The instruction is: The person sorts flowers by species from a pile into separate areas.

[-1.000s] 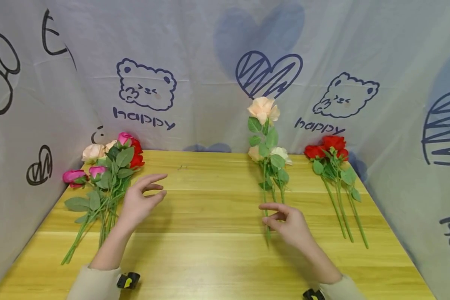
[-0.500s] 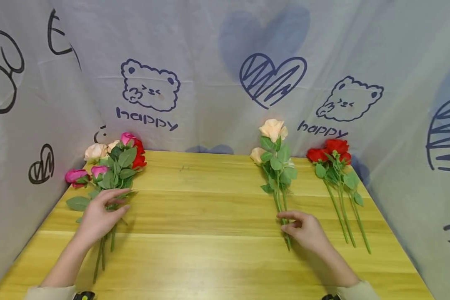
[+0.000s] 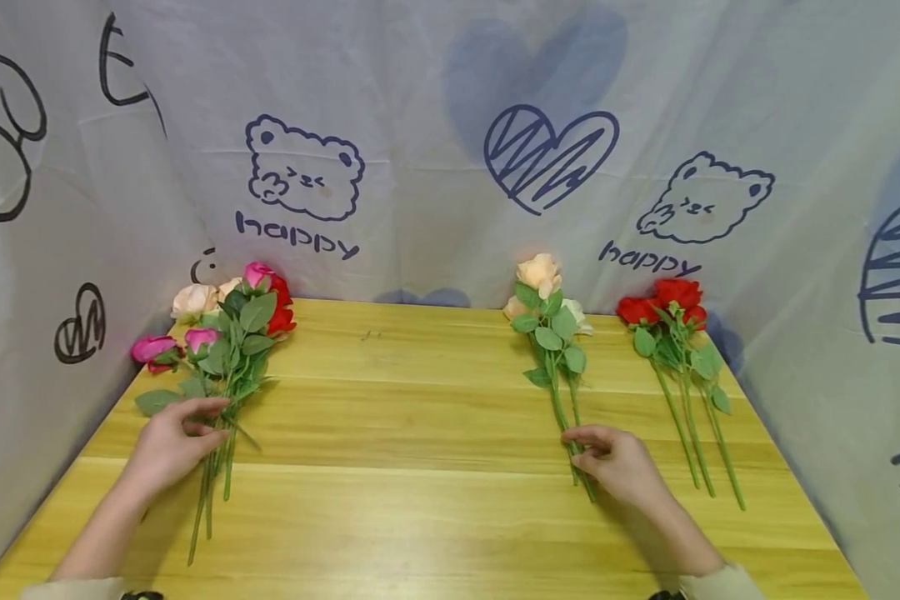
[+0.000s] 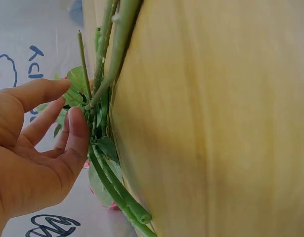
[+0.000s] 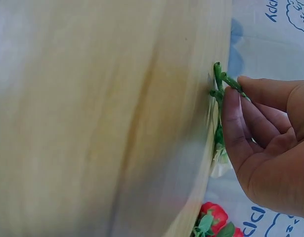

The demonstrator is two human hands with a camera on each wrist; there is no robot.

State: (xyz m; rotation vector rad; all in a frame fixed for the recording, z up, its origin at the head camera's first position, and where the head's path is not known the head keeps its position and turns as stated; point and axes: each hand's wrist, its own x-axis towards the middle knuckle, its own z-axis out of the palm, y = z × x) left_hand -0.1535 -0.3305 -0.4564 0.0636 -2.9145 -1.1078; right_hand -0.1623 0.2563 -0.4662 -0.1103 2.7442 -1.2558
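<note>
My right hand [image 3: 621, 463] pinches the lower stem of a peach rose [image 3: 538, 273] between thumb and fingertips. The rose lies over another peach rose and a white rose [image 3: 576, 317], their stems close together. In the right wrist view, the green stem end [image 5: 232, 83] sits between the tips of the thumb and forefinger. My left hand [image 3: 174, 442] is at the stems of the mixed bunch on the left, with thumb and forefinger apart. Pink roses [image 3: 153, 350], peach roses [image 3: 193, 302] and red roses [image 3: 281, 308] make up that bunch; its crossing stems [image 4: 105, 59] are right at my left fingertips.
Three red roses [image 3: 677, 296] lie at the right on the wooden table [image 3: 390, 500], stems toward me. A pale cloth [image 3: 412, 200] with bear and heart drawings hangs behind the table and along both sides.
The left hand has moved left and down to the mixed bunch, whose stems have shifted. The right hand has lowered the peach rose onto the other two pale roses, moving slightly right.
</note>
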